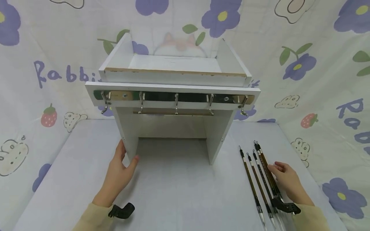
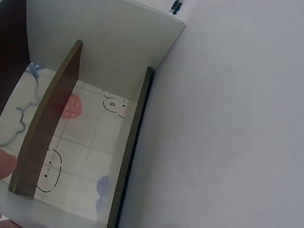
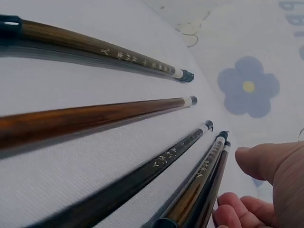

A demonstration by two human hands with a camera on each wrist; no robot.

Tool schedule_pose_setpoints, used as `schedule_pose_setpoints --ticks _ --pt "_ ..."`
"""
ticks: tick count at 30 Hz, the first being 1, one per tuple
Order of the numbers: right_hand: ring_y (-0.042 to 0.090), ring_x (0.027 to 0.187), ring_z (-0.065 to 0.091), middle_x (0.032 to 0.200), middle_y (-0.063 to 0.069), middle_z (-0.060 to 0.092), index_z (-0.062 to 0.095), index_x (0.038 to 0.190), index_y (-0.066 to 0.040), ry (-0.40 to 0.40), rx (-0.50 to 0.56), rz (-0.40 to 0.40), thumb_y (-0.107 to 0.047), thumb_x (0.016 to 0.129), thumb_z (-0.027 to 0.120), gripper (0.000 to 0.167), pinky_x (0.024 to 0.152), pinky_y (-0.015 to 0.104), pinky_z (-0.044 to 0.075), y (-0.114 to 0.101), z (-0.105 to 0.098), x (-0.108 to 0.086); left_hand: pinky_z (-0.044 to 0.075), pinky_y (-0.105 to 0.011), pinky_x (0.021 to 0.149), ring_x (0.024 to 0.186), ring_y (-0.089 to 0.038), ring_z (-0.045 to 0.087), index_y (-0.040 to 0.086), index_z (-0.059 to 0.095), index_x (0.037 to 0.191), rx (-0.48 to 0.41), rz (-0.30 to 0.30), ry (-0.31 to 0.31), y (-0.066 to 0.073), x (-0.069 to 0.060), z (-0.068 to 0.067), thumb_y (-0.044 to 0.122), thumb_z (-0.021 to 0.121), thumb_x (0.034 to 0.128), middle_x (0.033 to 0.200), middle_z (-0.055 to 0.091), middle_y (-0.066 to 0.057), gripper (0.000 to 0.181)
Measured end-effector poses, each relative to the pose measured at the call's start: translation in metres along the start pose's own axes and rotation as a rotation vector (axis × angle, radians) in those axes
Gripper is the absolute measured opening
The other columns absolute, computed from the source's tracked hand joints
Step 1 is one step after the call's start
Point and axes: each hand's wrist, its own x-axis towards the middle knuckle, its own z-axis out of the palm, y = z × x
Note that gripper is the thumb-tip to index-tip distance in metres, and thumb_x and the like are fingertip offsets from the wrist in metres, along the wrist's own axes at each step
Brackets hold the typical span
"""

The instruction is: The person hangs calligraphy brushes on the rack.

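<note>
A white shelf with a row of metal hooks across its front stands on the table. At its left side panel, my left hand holds the lower edge, thumb on the inner side and fingers on the outer side. The left wrist view shows the thumb beside that panel. Several calligraphy brushes with dark handles, hanging loops and clear tip covers lie on the right. Beside the rightmost brushes is my right hand, its thumb apart from its loosely bent fingers.
A metal rod runs beneath the hooks. Under the shelf and brushes is a white tabletop. Behind and to both sides hangs a cloth printed with purple flowers, strawberries and rabbits.
</note>
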Motion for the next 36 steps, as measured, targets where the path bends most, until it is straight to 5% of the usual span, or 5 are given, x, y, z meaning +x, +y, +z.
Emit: schedule_pose_setpoints --ticks 5,12,21,30,36 --pt "0.038 0.119 0.043 0.135 0.027 0.039 0.027 0.146 0.007 0.028 0.011 -0.002 -0.057 0.093 0.052 0.086 0.090 0.049 0.043 0.002 0.002 0.003 0.030 -0.051 0.107 0.137 -0.031 0.034 0.013 0.016 0.154 -0.044 -0.011 -0.005 0.001 0.010 0.000 0.026 0.059 0.0971 0.151 0.034 -0.018 0.073" --pt "0.028 0.105 0.052 0.123 0.021 0.052 0.041 0.138 0.004 0.118 -0.031 -0.034 -0.047 0.096 0.055 0.067 0.071 0.025 0.045 0.004 0.010 0.002 0.036 -0.058 0.100 0.133 -0.039 0.038 0.008 0.025 0.150 -0.061 -0.119 -0.018 0.002 0.025 0.000 0.035 0.055 0.0979 0.145 0.040 -0.022 0.066" --pt "0.022 0.100 0.055 0.121 0.019 0.055 0.044 0.135 0.005 0.144 -0.025 -0.079 -0.036 0.098 0.056 0.056 0.067 0.018 0.044 0.002 0.013 0.003 0.039 -0.058 0.097 0.131 -0.039 0.040 0.005 0.029 0.148 -0.026 -0.149 -0.040 0.002 0.036 -0.004 0.046 0.043 0.1008 0.144 0.041 -0.023 0.064" --pt "0.028 0.104 0.054 0.122 0.022 0.054 0.044 0.135 0.006 0.159 -0.026 -0.082 -0.028 0.098 0.055 0.051 0.066 0.016 0.043 0.002 0.015 0.001 0.046 -0.058 0.085 0.114 -0.045 0.055 0.001 0.044 0.135 0.172 -0.144 -0.006 -0.006 0.036 -0.003 0.047 0.029 0.1037 0.129 0.054 -0.030 0.058" --pt "0.026 0.100 0.055 0.119 0.020 0.056 0.046 0.133 0.005 0.162 -0.046 -0.090 -0.027 0.098 0.056 0.049 0.068 0.019 0.044 0.002 0.016 0.000 0.049 -0.057 0.078 0.104 -0.045 0.060 -0.003 0.048 0.127 0.206 -0.114 0.022 -0.004 0.035 -0.001 0.039 0.032 0.1050 0.120 0.058 -0.033 0.050"
